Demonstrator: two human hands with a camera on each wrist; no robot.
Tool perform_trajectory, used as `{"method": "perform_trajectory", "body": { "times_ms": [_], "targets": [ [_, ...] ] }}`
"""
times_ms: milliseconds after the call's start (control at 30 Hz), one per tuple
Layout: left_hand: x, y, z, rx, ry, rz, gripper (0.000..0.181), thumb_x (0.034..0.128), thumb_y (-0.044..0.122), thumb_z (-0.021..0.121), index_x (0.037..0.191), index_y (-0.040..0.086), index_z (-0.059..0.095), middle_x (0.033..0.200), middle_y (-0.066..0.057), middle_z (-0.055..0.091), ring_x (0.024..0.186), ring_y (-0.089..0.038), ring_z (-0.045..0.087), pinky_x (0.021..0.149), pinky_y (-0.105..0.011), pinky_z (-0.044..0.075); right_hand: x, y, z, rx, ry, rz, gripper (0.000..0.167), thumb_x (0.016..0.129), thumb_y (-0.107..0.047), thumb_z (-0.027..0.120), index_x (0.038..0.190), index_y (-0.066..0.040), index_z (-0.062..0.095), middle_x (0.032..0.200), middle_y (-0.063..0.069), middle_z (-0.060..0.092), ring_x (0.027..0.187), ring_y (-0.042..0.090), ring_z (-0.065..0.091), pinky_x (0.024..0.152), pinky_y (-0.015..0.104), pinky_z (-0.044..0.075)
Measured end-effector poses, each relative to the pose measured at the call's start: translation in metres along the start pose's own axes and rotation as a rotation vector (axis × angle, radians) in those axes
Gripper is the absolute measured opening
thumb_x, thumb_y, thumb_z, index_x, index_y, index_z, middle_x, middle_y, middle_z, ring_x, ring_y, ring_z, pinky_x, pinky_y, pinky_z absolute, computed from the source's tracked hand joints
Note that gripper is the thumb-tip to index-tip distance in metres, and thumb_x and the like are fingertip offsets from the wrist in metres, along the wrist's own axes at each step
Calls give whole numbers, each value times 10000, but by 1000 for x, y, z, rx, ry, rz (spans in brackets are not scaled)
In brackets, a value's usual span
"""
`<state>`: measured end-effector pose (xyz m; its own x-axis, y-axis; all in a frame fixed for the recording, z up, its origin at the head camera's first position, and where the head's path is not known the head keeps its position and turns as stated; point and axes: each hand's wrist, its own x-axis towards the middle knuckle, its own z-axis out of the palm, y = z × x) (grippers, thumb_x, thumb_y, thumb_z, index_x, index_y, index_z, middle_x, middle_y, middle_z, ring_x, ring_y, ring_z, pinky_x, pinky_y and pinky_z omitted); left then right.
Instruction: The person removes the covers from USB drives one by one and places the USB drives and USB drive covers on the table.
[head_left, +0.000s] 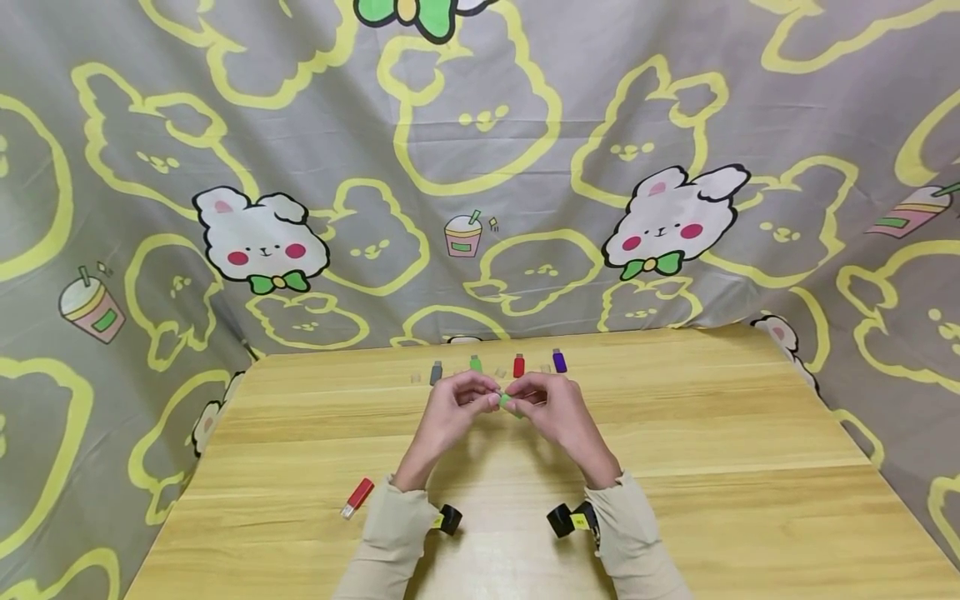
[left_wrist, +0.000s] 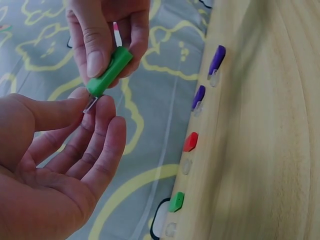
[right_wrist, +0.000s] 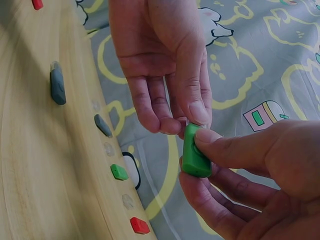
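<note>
A green USB flash drive (head_left: 506, 402) is held between both hands above the far middle of the table. My right hand (head_left: 551, 404) pinches its green body with thumb and fingers, as the right wrist view shows on the green drive (right_wrist: 196, 152). At the other end, my left hand (head_left: 459, 407) pinches the drive's pale, clear-looking tip (left_wrist: 90, 104) between thumb and fingertip. Whether that tip is a clear cap or the bare plug, I cannot tell. The left hand's other fingers are loosely bent, palm showing in the left wrist view.
Along the table's far edge stand grey (head_left: 437, 372), green (head_left: 476, 363), red (head_left: 519, 365) and purple (head_left: 558, 361) flash drives, with small clear pieces (head_left: 416, 377) between them. A red flash drive (head_left: 358, 497) with a metal plug lies near the left forearm. A patterned curtain (head_left: 487, 167) hangs behind.
</note>
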<state>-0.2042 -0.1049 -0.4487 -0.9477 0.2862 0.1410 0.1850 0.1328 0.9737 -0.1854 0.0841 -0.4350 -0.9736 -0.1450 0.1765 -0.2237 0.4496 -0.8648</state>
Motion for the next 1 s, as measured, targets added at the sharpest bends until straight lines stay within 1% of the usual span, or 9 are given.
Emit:
{"method": "perform_trajectory", "body": {
  "times_ms": [133,300,400,567,633,733,833,933,1000],
  "targets": [
    [-1,0,-1,-8,9,-7,96,922,-54,722,1017,-62,715,954,-191,732,825,-215,721,790,-351,622,0,0,0,-1,-6,-4,78,885,-62,807,954,-81,775,922,16,750,807,154,710,693,292,593],
    [-1,2,-3,-17,6,-8,83,919,-57,724,1000,-74,714,931,-204,729,814,-249,726,830,-524,599,0,-1,0,-2,-12,-21,74,887,-71,809,952,-89,780,921,9,751,807,147,708,698,296,591],
    [-2,4,-4,-20,9,-14,72,920,-66,718,992,-75,713,921,-205,726,817,-292,726,837,-579,578,0,-1,0,-3,-15,-28,73,886,-69,809,951,-88,781,917,8,751,803,144,706,695,294,590],
    [-3,5,-3,-15,21,-22,68,918,-77,714,986,-78,711,910,-201,723,827,-348,723,820,-545,595,-1,-2,1,-11,-11,-25,77,882,-49,807,944,-86,781,909,4,752,791,138,701,690,290,588],
    [-3,5,-4,-18,20,-25,69,916,-76,715,985,-80,711,907,-201,723,823,-346,723,821,-550,592,-1,-3,1,-9,-10,-24,79,880,-40,806,943,-79,780,907,9,754,787,142,702,689,289,589],
    [-2,5,-6,-8,16,-27,75,920,-61,719,994,-72,714,912,-189,726,812,-297,725,823,-544,594,-1,-4,-1,-23,-24,-27,80,878,-48,811,947,-73,779,909,17,754,783,145,704,685,285,591],
    [-2,5,-13,-2,61,-19,68,917,-62,720,985,-56,716,899,-168,721,793,-250,719,811,-498,609,-2,-1,-7,-60,-25,-14,82,865,-43,820,925,-72,774,892,20,752,762,143,700,667,268,588],
    [-4,5,-21,3,120,-6,61,914,-72,720,967,-42,718,880,-152,715,785,-262,715,787,-440,619,-2,3,-14,-79,-17,14,89,854,-19,820,906,-67,767,879,23,747,745,145,697,644,255,584],
    [-4,6,-25,0,122,-8,63,914,-67,723,969,-36,718,886,-154,713,803,-302,718,791,-428,620,-2,6,-19,-63,-16,27,98,852,4,815,916,-52,766,883,41,747,750,164,703,647,258,588]
  ]
}}
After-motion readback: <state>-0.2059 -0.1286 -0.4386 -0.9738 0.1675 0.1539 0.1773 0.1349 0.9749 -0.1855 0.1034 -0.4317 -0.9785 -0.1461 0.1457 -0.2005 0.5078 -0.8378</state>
